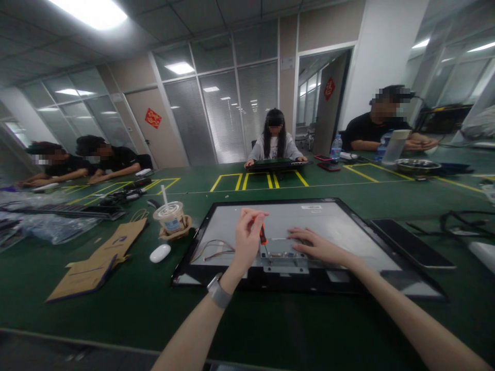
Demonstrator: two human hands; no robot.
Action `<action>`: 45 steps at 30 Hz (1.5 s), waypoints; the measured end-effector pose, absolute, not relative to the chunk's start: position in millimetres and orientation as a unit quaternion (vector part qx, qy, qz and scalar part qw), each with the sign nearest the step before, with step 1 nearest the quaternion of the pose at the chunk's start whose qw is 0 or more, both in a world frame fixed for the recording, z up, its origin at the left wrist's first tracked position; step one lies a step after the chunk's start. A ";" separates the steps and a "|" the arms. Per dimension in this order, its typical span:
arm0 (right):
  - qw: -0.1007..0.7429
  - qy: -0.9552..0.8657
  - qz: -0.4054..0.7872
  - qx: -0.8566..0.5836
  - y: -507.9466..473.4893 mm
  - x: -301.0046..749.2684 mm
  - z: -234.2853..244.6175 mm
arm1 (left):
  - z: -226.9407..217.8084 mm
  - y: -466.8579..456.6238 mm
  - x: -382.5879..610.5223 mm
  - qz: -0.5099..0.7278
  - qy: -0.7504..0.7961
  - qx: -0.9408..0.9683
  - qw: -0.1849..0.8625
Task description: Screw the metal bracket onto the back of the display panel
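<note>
A monitor panel (344,226) lies flat on the table in front of me, its grey back facing up inside a black frame. My left hand (248,232) is closed around the orange and black handle of a screwdriver (263,237). The screwdriver's shaft points down at the left end of a metal bracket (286,265) with connector ports. My right hand (319,247) lies with fingers stretched out over the right side of that bracket. A thin bundle of wires (216,253) rests on the panel left of my left hand.
To the left are an iced drink cup (170,217) in a cardboard holder, a white mouse (160,253) and a brown paper bag (112,252). A dark flat slab (412,242) and cables (460,221) lie to the right. Across the table a person (274,136) holds another screen; others sit at both sides.
</note>
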State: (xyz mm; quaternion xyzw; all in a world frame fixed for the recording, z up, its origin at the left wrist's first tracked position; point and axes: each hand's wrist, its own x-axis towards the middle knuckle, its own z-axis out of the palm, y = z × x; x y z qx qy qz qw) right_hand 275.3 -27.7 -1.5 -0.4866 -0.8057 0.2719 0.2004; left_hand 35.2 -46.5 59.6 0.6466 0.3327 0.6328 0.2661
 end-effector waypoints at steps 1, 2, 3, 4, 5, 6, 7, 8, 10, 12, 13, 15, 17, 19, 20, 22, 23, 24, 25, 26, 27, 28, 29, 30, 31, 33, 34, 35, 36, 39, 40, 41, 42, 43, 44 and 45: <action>0.199 -0.806 0.270 -0.487 -27.7 275.3 -1.4 | 59.2 -46.2 35.0 0.630 0.333 0.643 0.279; 0.197 -0.807 0.268 -0.487 -27.7 275.4 -1.4 | 58.3 -45.6 34.8 0.629 0.330 0.638 0.295; 0.195 -0.808 0.267 -0.487 -27.8 275.4 -1.4 | 57.1 -44.6 34.7 0.629 0.326 0.632 0.314; 0.191 -0.809 0.267 -0.487 -27.7 275.6 -1.4 | 55.8 -43.5 34.7 0.630 0.320 0.625 0.331; 0.188 -0.810 0.268 -0.487 -27.7 275.7 -1.4 | 54.6 -42.3 34.8 0.631 0.315 0.619 0.345; 0.187 -0.810 0.269 -0.486 -27.6 275.9 -1.4 | 53.8 -41.2 34.9 0.631 0.311 0.616 0.355; 0.187 -0.810 0.271 -0.485 -27.5 276.1 -1.4 | 53.4 -40.4 35.1 0.629 0.308 0.617 0.359; 0.189 -0.809 0.273 -0.484 -27.4 276.2 -1.4 | 53.5 -40.0 35.3 0.629 0.306 0.620 0.356; 0.192 -0.809 0.276 -0.483 -27.3 276.4 -1.3 | 55.2 -40.5 35.4 0.630 0.303 0.630 0.338; 0.192 -0.808 0.276 -0.484 -27.5 276.2 -1.0 | 57.9 -42.1 35.3 0.630 0.306 0.640 0.315; 0.190 -0.808 0.275 -0.486 -27.7 276.0 -0.7 | 59.0 -42.9 35.2 0.628 0.308 0.645 0.309; 0.188 -0.808 0.272 -0.487 -28.3 275.4 0.0 | 59.8 -43.9 35.0 0.616 0.305 0.651 0.322; 0.188 -0.808 0.271 -0.488 -28.8 274.8 0.7 | 58.5 -43.4 35.2 0.606 0.293 0.645 0.363; 0.188 -0.808 0.270 -0.489 -29.2 274.5 0.9 | 55.7 -41.7 35.8 0.601 0.274 0.631 0.407; 0.188 -0.808 0.270 -0.489 -29.2 274.5 0.9 | 54.4 -40.7 36.1 0.600 0.266 0.626 0.422; 0.191 -0.809 0.270 -0.487 -28.9 274.7 0.3 | 52.5 -39.1 36.7 0.596 0.258 0.626 0.432; 0.192 -0.809 0.270 -0.485 -28.6 274.9 -0.1 | 52.1 -38.8 36.9 0.594 0.257 0.630 0.429; 0.193 -0.810 0.270 -0.483 -28.2 275.0 -0.6 | 52.1 -38.7 36.9 0.593 0.258 0.636 0.421; 0.194 -0.810 0.271 -0.482 -27.9 275.1 -1.0 | 52.4 -38.9 36.9 0.593 0.261 0.644 0.408; 0.195 -0.810 0.272 -0.482 -27.7 275.2 -1.4 | 52.9 -39.2 36.7 0.594 0.266 0.652 0.389; 0.195 -0.809 0.273 -0.482 -27.5 275.1 -1.7 | 53.4 -39.6 36.4 0.599 0.270 0.658 0.368; 0.195 -0.808 0.274 -0.484 -27.4 275.1 -1.8 | 53.9 -40.1 36.1 0.605 0.276 0.662 0.345; 0.196 -0.807 0.273 -0.485 -27.4 274.9 -1.8 | 54.3 -40.5 35.7 0.612 0.280 0.665 0.324; 0.195 -0.807 0.273 -0.487 -27.4 274.8 -1.7 | 54.5 -40.8 35.3 0.620 0.284 0.664 0.307; 0.194 -0.806 0.273 -0.488 -27.5 274.7 -1.5 | 54.7 -41.1 34.9 0.625 0.287 0.662 0.297; 0.193 -0.806 0.272 -0.490 -27.7 274.7 -1.1 | 54.8 -41.7 34.4 0.625 0.291 0.658 0.302; 0.192 -0.805 0.273 -0.490 -27.8 274.7 -0.9 | 54.9 -41.9 34.4 0.624 0.288 0.653 0.318; 0.192 -0.805 0.274 -0.490 -28.0 274.7 -0.6 | 54.9 -42.2 34.4 0.621 0.280 0.647 0.341; 0.192 -0.805 0.274 -0.490 -28.2 274.7 -0.2 | 55.0 -42.4 34.6 0.618 0.271 0.641 0.366; 0.191 -0.807 0.274 -0.487 -29.2 274.4 1.3 | 55.1 -42.9 35.6 0.604 0.257 0.626 0.421; 0.191 -0.807 0.274 -0.487 -29.6 274.2 1.9 | 55.1 -43.0 35.8 0.599 0.261 0.626 0.425; 0.191 -0.807 0.275 -0.487 -29.9 274.1 2.3 | 55.2 -43.1 36.0 0.597 0.267 0.627 0.423; 0.191 -0.806 0.275 -0.488 -30.2 273.9 2.5 | 55.1 -43.0 36.0 0.596 0.274 0.631 0.415; 0.192 -0.805 0.276 -0.489 -30.3 273.8 2.6 | 55.0 -42.9 35.8 0.597 0.282 0.637 0.398; 0.192 -0.805 0.276 -0.489 -30.3 273.8 2.4 | 54.9 -42.9 35.7 0.601 0.292 0.643 0.373; 0.192 -0.805 0.276 -0.489 -30.2 273.9 2.0 | 54.7 -43.0 35.6 0.607 0.304 0.649 0.343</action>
